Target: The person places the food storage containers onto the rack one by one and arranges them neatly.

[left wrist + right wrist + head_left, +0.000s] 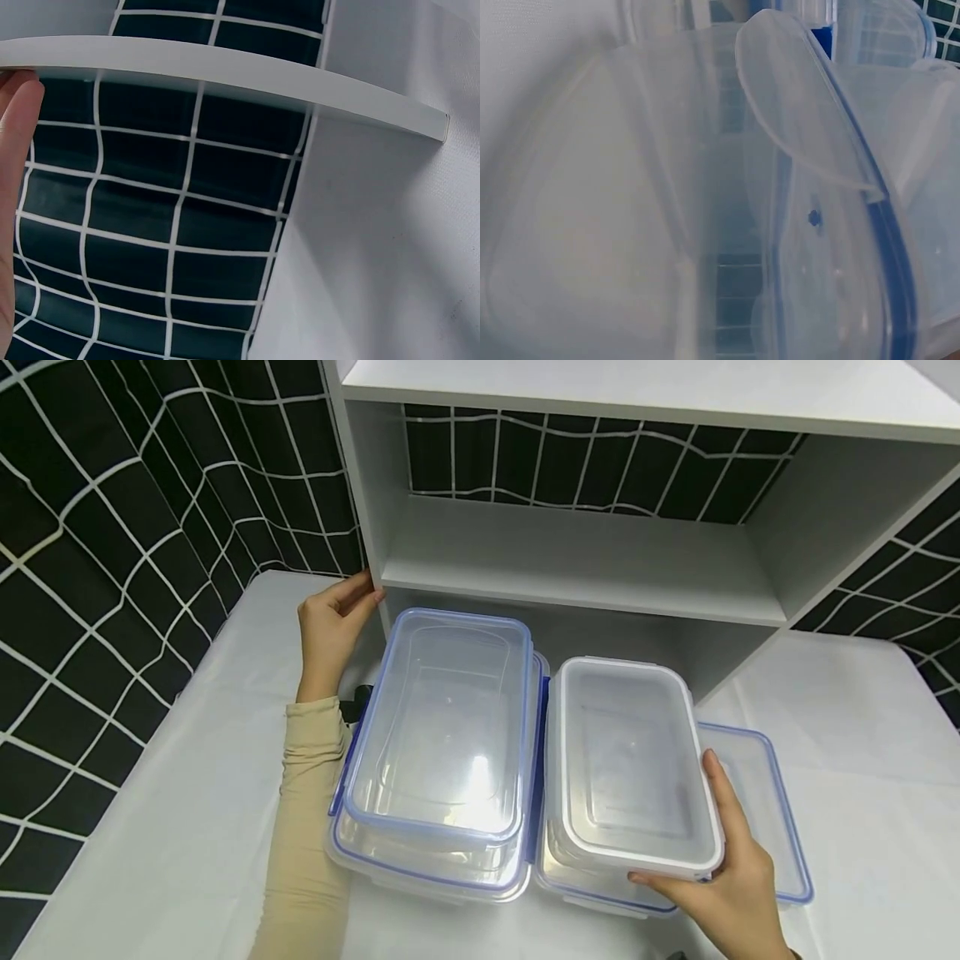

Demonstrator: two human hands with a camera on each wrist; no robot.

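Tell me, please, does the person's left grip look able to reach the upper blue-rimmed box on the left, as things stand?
Probably yes: the left grip would first release the shelf, but the upper blue-rimmed box is close by, with nothing on top.

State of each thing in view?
Shelf: standing upright
Left hand: pinching shelf's side edge
White-rimmed box: held; can't tell if lidded
Right hand: gripping white-rimmed box
Upper left box: stacked on lower left box
Lower left box: mostly covered
Lower right box: partly covered
Far right piece: partly covered; box or lid unclear
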